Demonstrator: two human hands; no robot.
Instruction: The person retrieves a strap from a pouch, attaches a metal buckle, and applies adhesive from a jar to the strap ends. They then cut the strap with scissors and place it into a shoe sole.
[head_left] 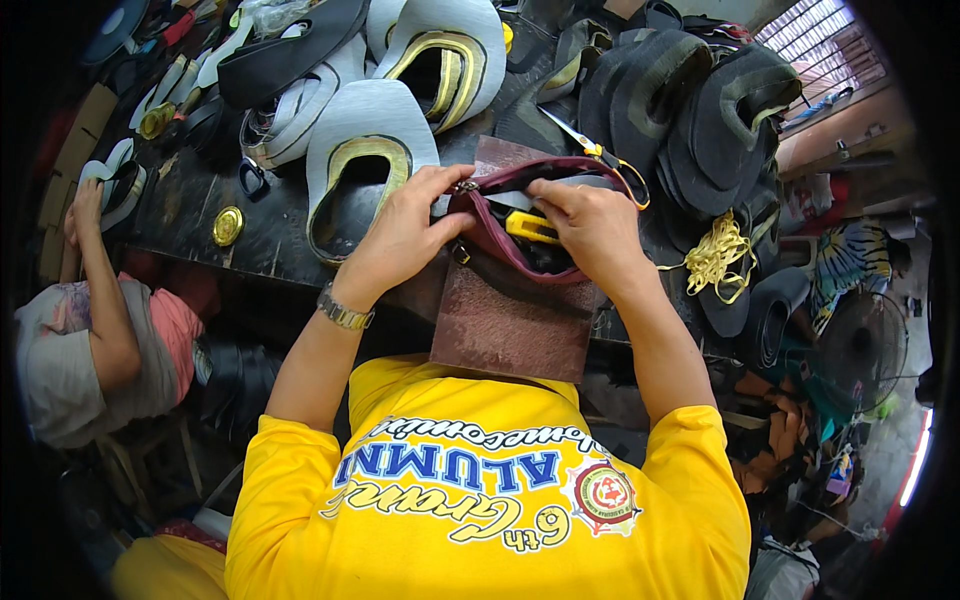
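Observation:
A maroon zippered pouch [488, 234] lies unzipped on a reddish-brown board [510, 330] in front of me. My left hand [408, 228] is closed on the pouch's left end by the zipper, with a metal watch [345, 308] on that wrist. Over the pouch's right side, my right hand [592, 222] has its thumb and fingers bent together inside the mouth; what they grip is hidden. A yellow utility knife [532, 228] shows inside, next to a pale flat piece. Scissors [600, 152] with yellow-and-black handles rest just beyond the pouch.
Grey U-shaped pieces [350, 125] with yellow edges cover the far left table, and stacked black ones [640, 90] the far right. Yellow cord [720, 255] lies bundled at right; a round gold tin [228, 225] at left. Another person's arm [110, 300] reaches over the left end.

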